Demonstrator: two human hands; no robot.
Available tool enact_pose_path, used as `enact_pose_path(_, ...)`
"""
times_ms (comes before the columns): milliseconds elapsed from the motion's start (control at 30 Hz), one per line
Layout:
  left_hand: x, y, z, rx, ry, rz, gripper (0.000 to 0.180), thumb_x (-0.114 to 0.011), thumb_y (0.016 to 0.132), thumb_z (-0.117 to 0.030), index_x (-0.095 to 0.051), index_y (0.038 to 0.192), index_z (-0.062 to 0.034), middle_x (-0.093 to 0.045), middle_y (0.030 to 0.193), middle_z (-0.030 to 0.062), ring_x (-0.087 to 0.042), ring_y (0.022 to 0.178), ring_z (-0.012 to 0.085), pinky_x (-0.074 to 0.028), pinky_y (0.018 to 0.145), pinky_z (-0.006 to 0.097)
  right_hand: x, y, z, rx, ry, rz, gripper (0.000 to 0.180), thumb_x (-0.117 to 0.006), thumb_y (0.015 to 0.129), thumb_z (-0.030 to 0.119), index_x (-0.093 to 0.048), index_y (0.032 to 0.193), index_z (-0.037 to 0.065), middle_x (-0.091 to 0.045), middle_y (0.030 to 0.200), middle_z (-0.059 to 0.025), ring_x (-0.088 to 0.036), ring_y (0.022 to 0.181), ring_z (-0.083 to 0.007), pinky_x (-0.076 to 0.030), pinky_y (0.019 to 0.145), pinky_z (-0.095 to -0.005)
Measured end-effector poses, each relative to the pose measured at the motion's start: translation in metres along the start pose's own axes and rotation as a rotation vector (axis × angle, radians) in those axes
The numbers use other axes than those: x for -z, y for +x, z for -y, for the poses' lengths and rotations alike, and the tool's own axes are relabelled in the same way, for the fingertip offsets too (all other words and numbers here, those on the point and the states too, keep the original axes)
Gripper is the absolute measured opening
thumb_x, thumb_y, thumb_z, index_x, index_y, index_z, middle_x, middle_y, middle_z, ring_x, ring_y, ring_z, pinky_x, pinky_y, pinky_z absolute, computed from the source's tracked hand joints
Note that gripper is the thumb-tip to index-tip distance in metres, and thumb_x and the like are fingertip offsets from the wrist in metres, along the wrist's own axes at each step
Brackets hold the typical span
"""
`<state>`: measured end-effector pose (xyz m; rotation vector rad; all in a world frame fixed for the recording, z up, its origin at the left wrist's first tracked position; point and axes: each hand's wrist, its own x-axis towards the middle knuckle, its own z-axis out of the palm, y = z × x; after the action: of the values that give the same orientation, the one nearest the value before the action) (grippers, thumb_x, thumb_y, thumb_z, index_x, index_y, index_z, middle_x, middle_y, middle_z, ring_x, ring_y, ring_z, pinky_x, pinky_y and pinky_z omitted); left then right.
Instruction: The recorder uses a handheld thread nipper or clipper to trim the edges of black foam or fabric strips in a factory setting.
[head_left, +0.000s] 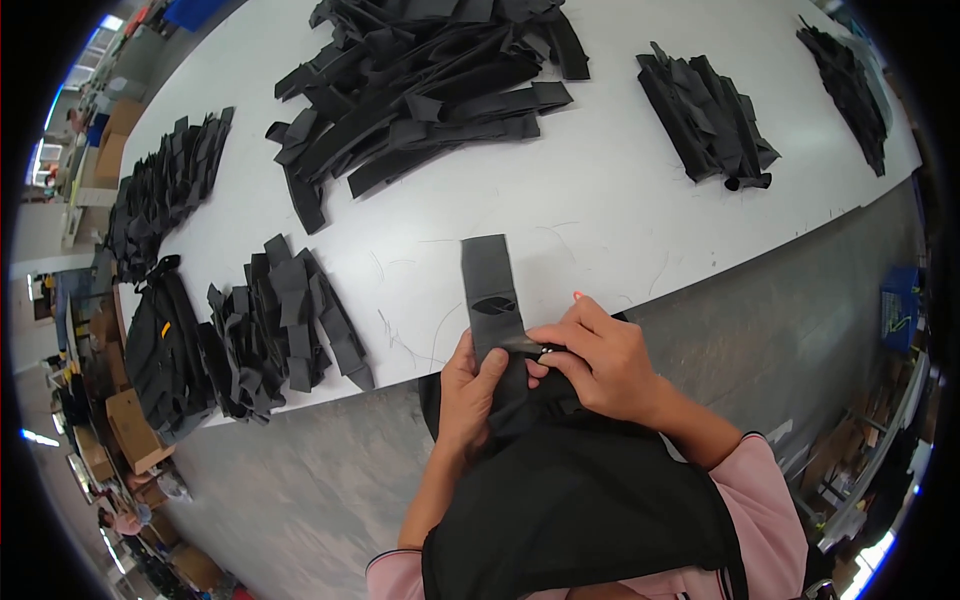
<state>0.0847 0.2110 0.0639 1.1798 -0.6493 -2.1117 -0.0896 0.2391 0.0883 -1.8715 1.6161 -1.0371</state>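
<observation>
Pinching one black strap [492, 290] at the table [600, 210] edge: left hand [467, 390] and right hand [598, 362] both clamped on it. Five piles of black straps [420, 90] on the table.

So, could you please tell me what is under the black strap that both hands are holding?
The far end of the black strap lies flat on the white table. Nearer, the left hand and right hand cover it, above a black bag; beneath that is hidden.

Bare bench [600, 215] lies open ahead of the strap [490, 290]; a strap heap [425, 85] blocks farther back, with smaller stacks left [285, 325] and right [705, 120].
</observation>
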Motion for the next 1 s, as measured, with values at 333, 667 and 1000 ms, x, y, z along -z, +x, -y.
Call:
enact_pose_path(333, 0.01, -0.002, -0.01, 0.118, 0.227, 0.192, 0.03, -0.052, 0.092, -0.009, -0.045, 0.119, 0.0045, -0.063, 0.094, 0.0115, -0.064, 0.074, 0.0154, -0.053, 0.067, 0.026, 0.006, 0.015, -0.009, 0.025, 0.115, 0.293, 0.024, -0.067, 0.07, 0.003, -0.064, 0.094, 0.007, -0.052, 0.079, -0.0066, -0.054, 0.063, -0.0222, -0.043, 0.054, -0.0308)
enact_pose_path(667, 0.009, -0.003, -0.012, 0.151, 0.31, 0.249, 0.036, -0.056, 0.092, -0.018, -0.046, 0.119, 0.0038, -0.065, 0.079, 0.0116, -0.063, 0.068, 0.015, -0.051, 0.064, 0.025, 0.007, 0.016, -0.012, 0.149, 0.052, 0.313, 0.015, -0.065, 0.075, 0.01, -0.061, 0.089, 0.009, -0.049, 0.079, -0.0047, -0.055, 0.063, -0.023, -0.042, 0.052, -0.0325)
enact_pose_path(1000, 0.007, -0.002, -0.016, 0.103, 0.306, 0.221, 0.033, -0.055, 0.092, -0.017, -0.048, 0.116, 0.0037, -0.065, 0.078, 0.0125, -0.063, 0.067, 0.0146, -0.051, 0.063, 0.025, -0.001, 0.003, -0.011, 0.023, 0.164, 0.155, 0.028, -0.068, 0.067, -0.003, -0.066, 0.094, 0.005, -0.052, 0.075, -0.0081, -0.055, 0.063, -0.0225, -0.046, 0.062, -0.0287)
